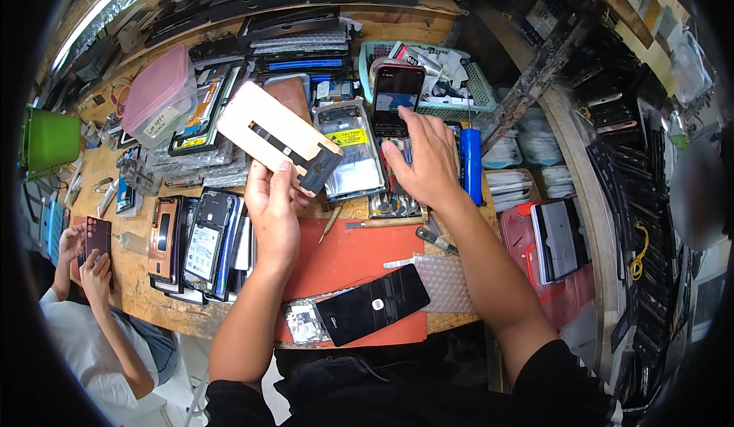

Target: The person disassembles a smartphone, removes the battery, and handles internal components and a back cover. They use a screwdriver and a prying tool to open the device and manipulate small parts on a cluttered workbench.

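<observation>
I see the left hand (273, 205) grasping 1 beige phone back panel (277, 137) above the surface (138, 274). The right hand (424, 159) is released, fingers spread, resting on the tool tray (394, 201) just below 1 upright black phone (395, 98).

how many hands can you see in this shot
4: the person's left hand holding a phone back panel, their right hand over the tools, and a co-worker's two hands at far left holding a phone.

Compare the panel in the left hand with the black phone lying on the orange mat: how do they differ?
The pale panel is cream with a dark strip; the black phone is glossy black. The left hand holds the panel up off the bench; the phone lies flat on the orange mat, untouched. Both are slim rectangles.
</observation>
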`<control>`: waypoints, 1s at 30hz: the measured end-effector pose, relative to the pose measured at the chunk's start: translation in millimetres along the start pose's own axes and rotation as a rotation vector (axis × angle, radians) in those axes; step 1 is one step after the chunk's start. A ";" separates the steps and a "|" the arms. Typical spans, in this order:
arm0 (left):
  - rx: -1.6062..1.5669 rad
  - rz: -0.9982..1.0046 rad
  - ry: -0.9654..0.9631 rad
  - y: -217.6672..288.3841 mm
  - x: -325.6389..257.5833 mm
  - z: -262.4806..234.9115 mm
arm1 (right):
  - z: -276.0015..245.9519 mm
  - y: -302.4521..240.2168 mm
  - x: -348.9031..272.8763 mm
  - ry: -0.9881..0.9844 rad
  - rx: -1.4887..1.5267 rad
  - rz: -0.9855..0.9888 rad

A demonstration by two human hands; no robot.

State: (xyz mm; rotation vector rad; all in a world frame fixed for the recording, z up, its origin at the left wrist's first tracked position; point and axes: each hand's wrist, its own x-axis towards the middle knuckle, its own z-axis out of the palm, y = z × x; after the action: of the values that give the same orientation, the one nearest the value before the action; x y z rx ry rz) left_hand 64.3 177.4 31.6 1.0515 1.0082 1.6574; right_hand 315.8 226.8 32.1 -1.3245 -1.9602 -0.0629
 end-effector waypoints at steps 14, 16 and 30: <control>0.077 -0.040 -0.092 3.8 -15.7 11.6 | -9.7 -24.0 -15.5 0.008 -0.013 -0.183; 0.049 -0.040 -0.100 3.5 -13.3 10.1 | -1.7 -13.1 -15.8 -0.017 -0.090 -0.164; 0.073 -0.012 -0.089 0.6 -15.2 16.3 | -14.2 -28.6 -19.7 -0.035 0.023 -0.193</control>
State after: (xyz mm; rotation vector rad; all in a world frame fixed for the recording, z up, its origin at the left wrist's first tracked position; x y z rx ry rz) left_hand 83.0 165.4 34.0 1.1548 1.0207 1.5599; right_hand 303.9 192.2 40.4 -1.1257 -2.1069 -0.1104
